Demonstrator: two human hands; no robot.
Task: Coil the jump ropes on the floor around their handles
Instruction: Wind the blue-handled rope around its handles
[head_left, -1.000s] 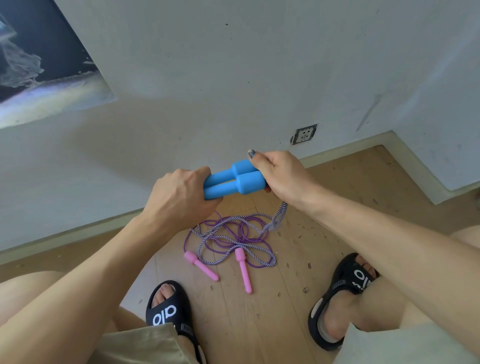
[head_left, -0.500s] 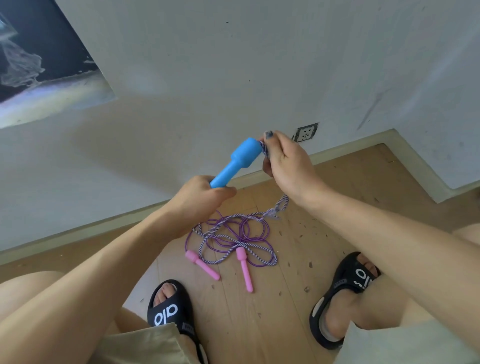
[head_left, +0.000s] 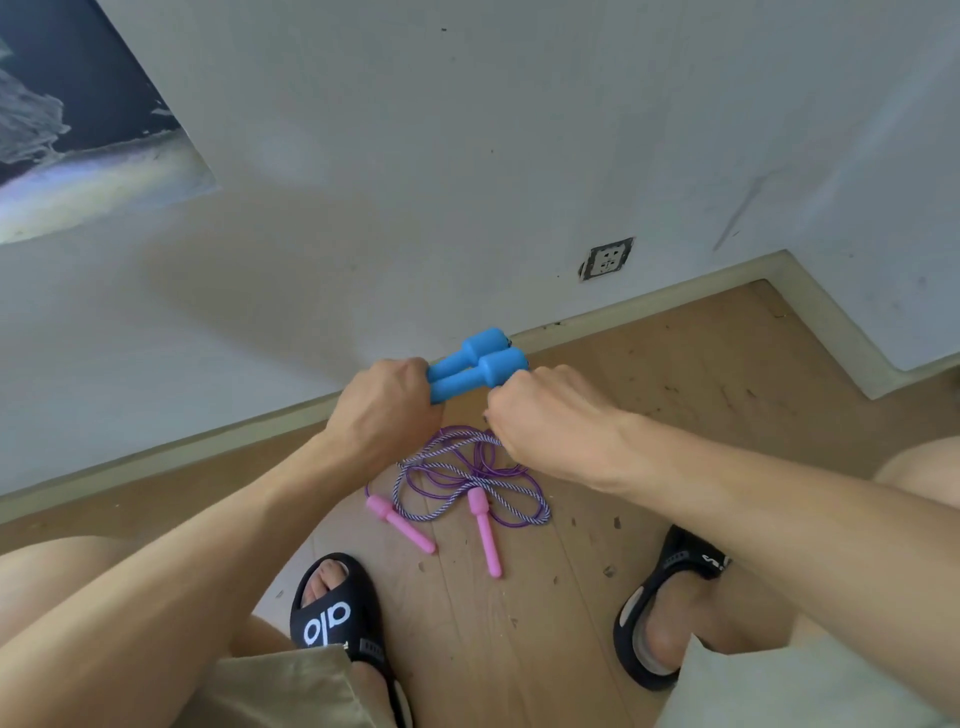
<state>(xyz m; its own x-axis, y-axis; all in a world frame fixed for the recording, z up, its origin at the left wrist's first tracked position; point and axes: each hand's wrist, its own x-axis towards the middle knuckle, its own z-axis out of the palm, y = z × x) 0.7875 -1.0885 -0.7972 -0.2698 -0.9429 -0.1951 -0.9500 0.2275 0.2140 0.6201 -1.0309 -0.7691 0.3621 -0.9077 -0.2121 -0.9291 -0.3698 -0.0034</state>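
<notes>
Wooden floor (head_left: 649, 395), scuffed and flecked with debris, meets a pale wall with one socket (head_left: 607, 258) at about 1 o'clock; a dark poster (head_left: 78, 104) hangs at 10 o'clock.

Head view, the only one. At centre, two blue handles (head_left: 475, 370) lie side by side, held above the floor. Left hand (head_left: 384, 410) grips their thin ends, fingers curled round them. Right hand (head_left: 550, 415) sits just beside the thick ends at 3 o'clock, fingers curled and pinching the striped rope (head_left: 470, 439), which drops to the floor pile below. How many turns are already on the handles cannot be told.

Directly below, at 6 o'clock from the hands, two pink handles (head_left: 400, 522) lie apart on the boards, their purple cord (head_left: 524, 499) tangled with the striped rope. Two black sandals (head_left: 332, 613) flank the pile.

Judgement: winding of the blue rope is barely begun. To do it well, keep both handles clamped parallel, feed the rope under light tension, lay turns neatly, and lift gently so the purple cord does not snag.

Count: two ropes, four handles, two sandals, one socket.
</notes>
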